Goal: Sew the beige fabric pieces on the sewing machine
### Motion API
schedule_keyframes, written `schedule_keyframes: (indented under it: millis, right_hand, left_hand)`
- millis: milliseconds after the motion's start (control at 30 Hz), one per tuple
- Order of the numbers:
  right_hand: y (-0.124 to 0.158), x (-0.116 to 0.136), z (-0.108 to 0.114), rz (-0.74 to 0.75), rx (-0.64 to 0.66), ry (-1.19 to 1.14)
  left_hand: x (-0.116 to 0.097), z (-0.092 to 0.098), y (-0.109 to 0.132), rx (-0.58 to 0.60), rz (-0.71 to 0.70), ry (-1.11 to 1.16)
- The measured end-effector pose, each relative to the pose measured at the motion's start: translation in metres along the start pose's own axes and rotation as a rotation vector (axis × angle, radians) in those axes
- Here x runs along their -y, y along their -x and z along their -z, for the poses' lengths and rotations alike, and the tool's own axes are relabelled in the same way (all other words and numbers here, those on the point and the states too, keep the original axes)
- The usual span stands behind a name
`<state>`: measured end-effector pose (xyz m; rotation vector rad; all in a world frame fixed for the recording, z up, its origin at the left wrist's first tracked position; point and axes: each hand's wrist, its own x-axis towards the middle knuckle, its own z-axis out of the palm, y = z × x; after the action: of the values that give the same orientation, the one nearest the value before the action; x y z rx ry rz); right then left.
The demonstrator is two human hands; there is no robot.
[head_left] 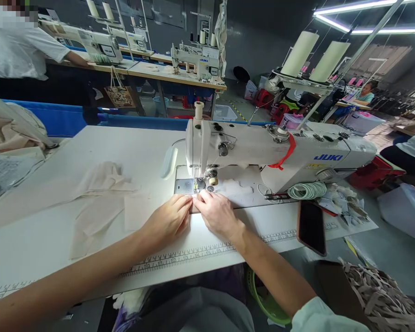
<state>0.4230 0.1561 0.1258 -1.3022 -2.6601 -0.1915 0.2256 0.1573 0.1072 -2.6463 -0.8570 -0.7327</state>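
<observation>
Both hands meet just in front of the presser foot [198, 185] of a white JUKI sewing machine [235, 147]. My left hand [171, 214] is closed, its fingertips pinched together on a small bit of pale fabric, most of which the fingers hide. From the other side my right hand [216, 211] pinches the same spot, thumb and forefinger almost touching the left fingertips. Thin, pale pink fabric [100, 207] lies loosely crumpled on the white table [148, 152] left of my left hand. Whether it joins the held bit I cannot tell.
A phone [311, 228] lies at the table's right front, near a coil of pale green cord [307, 190], dark-handled snips [276, 196] and fabric scraps [346, 203]. A printed ruler [180, 259] runs along the front edge. Another person [17, 46] stands at the back left.
</observation>
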Motion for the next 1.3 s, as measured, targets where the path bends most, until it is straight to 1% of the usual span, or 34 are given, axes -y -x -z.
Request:
schedule_keyframes:
  millis: [100,267,333,467,700,800,900,1067,1200,1300]
  right_hand:
    - [0.001,-0.003,0.001,-0.021,-0.018,-0.013]
    - [-0.001,-0.020,0.000,-0.214,-0.103,-0.028]
    - [-0.002,-0.026,-0.002,-0.256,-0.129,-0.015]
    - [-0.002,-0.033,-0.004,-0.274,-0.142,-0.019]
    - [0.000,-0.033,-0.004,-0.272,-0.156,-0.050]
    - [-0.001,-0.032,-0.007,-0.283,-0.186,-0.102]
    - [-0.005,-0.033,-0.010,-0.330,-0.214,-0.212]
    - [-0.017,-0.042,-0.012,-0.454,-0.231,-0.365]
    - [-0.022,-0.046,-0.011,-0.505,-0.222,-0.339]
    - [-0.018,-0.043,-0.010,-0.505,-0.249,-0.310]
  left_hand:
    - [0.002,0.001,-0.002,0.036,-0.049,-0.048]
    - [0.013,-0.007,-0.009,0.055,-0.049,-0.088]
    - [0.018,-0.011,-0.012,0.069,-0.063,-0.099]
    - [0.025,-0.017,-0.016,0.094,-0.076,-0.095]
    - [0.027,-0.021,-0.016,0.059,-0.101,-0.122]
    - [0.028,-0.020,-0.016,0.059,-0.113,-0.104]
    - [0.027,-0.018,-0.018,0.061,-0.103,-0.066]
    - [0.028,-0.016,-0.020,0.010,-0.118,-0.049]
    - [0.030,-0.016,-0.020,-0.003,-0.136,-0.071]
    - [0.032,-0.017,-0.019,-0.013,-0.163,-0.090]
